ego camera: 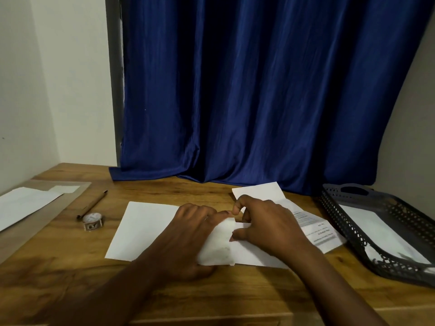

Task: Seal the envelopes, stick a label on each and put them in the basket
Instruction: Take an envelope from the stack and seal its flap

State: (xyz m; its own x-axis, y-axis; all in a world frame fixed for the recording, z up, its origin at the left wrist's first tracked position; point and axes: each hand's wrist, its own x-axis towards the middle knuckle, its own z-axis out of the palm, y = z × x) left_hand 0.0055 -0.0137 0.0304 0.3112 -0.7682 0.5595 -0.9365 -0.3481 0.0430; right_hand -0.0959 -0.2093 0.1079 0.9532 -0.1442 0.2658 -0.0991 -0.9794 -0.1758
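A white envelope [143, 231] lies flat in the middle of the wooden table. My left hand [188, 234] rests on it and holds a small white paper piece [219, 248] against its right half. My right hand [266, 224] presses beside it, fingertips touching the same small piece and the envelope. Under my right hand lies a printed folded sheet [322, 231]. The dark plastic basket [348, 229] stands at the right with a white envelope [376, 229] lying in it.
A pen [93, 203] and a small tape roll [93, 221] lie left of the envelope. More white paper [26, 203] sits on a board at the far left. A blue curtain [259, 90] hangs behind the table, its hem on the tabletop.
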